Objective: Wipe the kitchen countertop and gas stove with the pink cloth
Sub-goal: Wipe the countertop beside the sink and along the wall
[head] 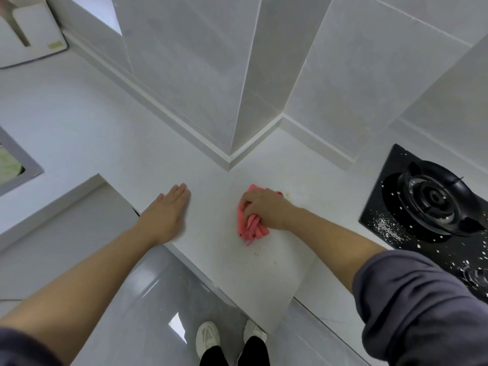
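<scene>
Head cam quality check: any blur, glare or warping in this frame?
Head view: strong wide-angle warping, the wall and countertop edges splay outward. The left hand is soft and smeared at its edges, while the right hand and cloth look sharper. Light is even and flat, with faint shadows. One bright reflection patch sits on the glossy floor.

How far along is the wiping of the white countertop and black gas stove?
Early. No stretch looks plainly finished. In hand: the right hand grips the crumpled pink cloth on the white countertop, yellowish crumbs lying beside it; the left hand, fingers straight, is at the counter's edge. Left: the black glass gas stove, strewn with white grains.
</scene>
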A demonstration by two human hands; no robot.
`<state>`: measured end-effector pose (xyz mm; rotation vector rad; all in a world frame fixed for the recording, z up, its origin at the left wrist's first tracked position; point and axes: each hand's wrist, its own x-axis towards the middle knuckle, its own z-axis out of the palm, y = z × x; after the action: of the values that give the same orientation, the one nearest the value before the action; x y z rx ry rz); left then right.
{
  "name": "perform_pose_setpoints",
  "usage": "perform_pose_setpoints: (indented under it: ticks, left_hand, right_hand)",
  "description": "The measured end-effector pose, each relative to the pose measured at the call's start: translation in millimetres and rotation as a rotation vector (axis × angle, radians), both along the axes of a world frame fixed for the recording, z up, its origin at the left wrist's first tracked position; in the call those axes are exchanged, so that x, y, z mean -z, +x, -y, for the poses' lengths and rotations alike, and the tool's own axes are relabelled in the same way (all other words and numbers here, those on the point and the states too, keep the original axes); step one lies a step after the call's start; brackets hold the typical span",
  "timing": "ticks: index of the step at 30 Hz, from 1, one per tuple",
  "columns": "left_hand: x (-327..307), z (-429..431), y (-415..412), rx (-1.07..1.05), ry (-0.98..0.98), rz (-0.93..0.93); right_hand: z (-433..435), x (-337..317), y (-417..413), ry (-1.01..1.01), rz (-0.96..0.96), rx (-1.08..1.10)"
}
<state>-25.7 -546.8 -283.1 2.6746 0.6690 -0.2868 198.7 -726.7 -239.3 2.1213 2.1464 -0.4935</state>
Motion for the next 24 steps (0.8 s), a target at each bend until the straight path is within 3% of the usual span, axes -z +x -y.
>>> perform_pose_setpoints:
  ticks: [3, 7, 11, 20, 24]
  left_hand:
    - [2, 12, 8, 0.036, 0.017, 0.013]
    - [5, 15, 12, 0.065, 0.026, 0.032]
    - [10, 17, 14, 0.073, 0.01, 0.019]
    - [19, 32, 27, 0.106, 0.007, 0.084]
    - [21, 35, 34, 0.119, 0.002, 0.093]
  right_hand:
    - [-1, -11, -9, 0.046, 0.044, -0.017]
    - [16, -10, -59, 0.237, -0.137, -0.194]
    - [35, 9, -82, 0.097, -0.152, -0.351]
    - [23, -12, 7, -0.075, 0.107, -0.1]
    - [27, -25, -5, 0.046, 0.089, -0.149]
